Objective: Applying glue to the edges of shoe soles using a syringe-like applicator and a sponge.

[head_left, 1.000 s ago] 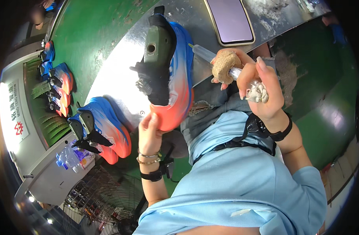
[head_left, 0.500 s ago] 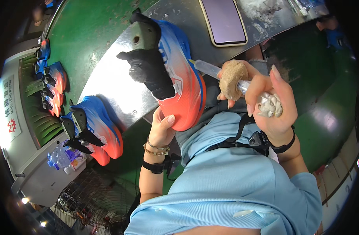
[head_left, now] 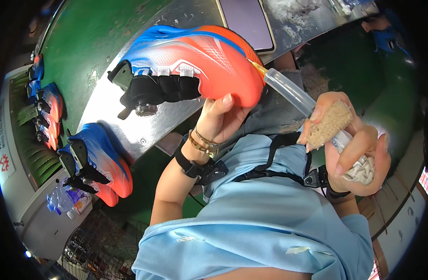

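Note:
My left hand [head_left: 222, 115] grips an orange-and-blue sports shoe [head_left: 218, 60] by the toe end. The shoe lies tilted on its side, its black tongue and a round black dial facing me. My right hand [head_left: 349, 140] is closed round a clear plastic syringe [head_left: 291, 92] with an amber needle tip. That tip meets or nearly meets the line between upper and sole at the toe. Also in my right hand is a rough tan block [head_left: 330, 125], pressed against the syringe. A crumpled whitish lump [head_left: 361, 170] sits at the syringe's rear end, within the palm.
Another pair of matching shoes [head_left: 104, 158] stands at the left edge of the metal table [head_left: 95, 105]. More shoes [head_left: 50, 107] line a green rack farther left. A phone [head_left: 249, 21] lies beyond the held shoe. Plastic bottles [head_left: 62, 199] and a fan [head_left: 102, 242] are lower left.
The shoe has turned from pointing toward me to lying crosswise, toe to the right, showing its side and sole edge. My right hand has shifted right and nearer with the syringe.

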A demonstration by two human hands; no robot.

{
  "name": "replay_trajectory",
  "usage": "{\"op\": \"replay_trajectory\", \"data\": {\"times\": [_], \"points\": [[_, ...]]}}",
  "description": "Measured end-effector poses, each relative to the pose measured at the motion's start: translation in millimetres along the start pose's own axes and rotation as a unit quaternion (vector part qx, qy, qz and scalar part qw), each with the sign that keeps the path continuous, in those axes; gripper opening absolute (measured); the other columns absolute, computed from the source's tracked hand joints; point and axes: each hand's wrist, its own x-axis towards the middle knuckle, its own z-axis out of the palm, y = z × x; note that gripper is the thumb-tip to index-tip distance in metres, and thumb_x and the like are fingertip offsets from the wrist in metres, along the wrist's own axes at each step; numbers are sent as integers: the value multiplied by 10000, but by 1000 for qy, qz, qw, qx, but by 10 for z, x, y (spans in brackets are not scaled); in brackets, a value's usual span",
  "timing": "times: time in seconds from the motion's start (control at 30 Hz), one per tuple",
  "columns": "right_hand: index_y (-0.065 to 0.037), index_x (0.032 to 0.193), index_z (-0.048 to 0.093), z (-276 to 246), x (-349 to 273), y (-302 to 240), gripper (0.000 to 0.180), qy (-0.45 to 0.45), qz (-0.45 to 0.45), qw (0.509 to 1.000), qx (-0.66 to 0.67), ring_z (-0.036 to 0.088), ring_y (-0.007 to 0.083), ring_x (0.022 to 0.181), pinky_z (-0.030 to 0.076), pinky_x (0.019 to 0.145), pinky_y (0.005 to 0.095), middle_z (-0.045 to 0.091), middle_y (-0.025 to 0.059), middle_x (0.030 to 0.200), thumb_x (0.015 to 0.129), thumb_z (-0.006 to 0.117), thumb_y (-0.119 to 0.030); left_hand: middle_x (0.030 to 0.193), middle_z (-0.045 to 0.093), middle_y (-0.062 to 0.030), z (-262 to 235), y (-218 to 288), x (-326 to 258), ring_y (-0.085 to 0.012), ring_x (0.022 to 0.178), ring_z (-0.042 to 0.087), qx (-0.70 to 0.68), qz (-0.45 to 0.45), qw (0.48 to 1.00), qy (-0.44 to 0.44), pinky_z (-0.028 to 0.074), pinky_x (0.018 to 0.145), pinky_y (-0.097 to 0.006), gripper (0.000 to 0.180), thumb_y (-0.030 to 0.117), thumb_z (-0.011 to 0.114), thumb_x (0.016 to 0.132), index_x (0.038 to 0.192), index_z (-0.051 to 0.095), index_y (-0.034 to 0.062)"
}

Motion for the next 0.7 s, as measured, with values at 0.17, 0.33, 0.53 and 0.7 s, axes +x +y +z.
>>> {"op": "replay_trajectory", "data": {"times": [0.17, 0.33, 0.53, 0.7], "points": [[-123, 567, 455, 17, -40, -60, 463, 46, -30, 995, -89, 553, 328, 688, 461, 596, 384, 467, 316, 1041, 957, 250, -269, 1370, 456, -91, 89, -16, 256, -243, 1310, 399, 5, 30, 999, -24, 294, 1136, -432, 682, 293, 738, 802, 1353, 393, 87], [-108, 610, 525, -31, -56, -107, 542, 52, -14, 994, -96, 562, 336, 756, 463, 660, 398, 461, 336, 1076, 962, 222, -387, 1350, 474, -96, 123, -63, 423, -251, 1294, 416, 7, 62, 997, -40, 302, 1133, -428, 630, 271, 725, 815, 1329, 419, 73], [-49, 674, 636, -9, -66, -123, 624, 42, -22, 995, -86, 564, 391, 865, 464, 761, 439, 451, 392, 1094, 939, 284, -491, 1306, 511, -104, 124, -102, 623, -297, 1268, 437, -21, 96, 994, -56, 303, 1133, -427, 561, 232, 695, 842, 1304, 436, 47], [-112, 653, 566, 63, -9, -113, 632, 35, -32, 988, -146, 564, 360, 855, 479, 712, 430, 435, 323, 1128, 941, 204, -543, 1213, 565, -116, 302, -93, 786, -293, 1242, 465, -57, 143, 988, -28, 402, 1065, -388, 509, 248, 692, 848, 1244, 475, 13]]}}
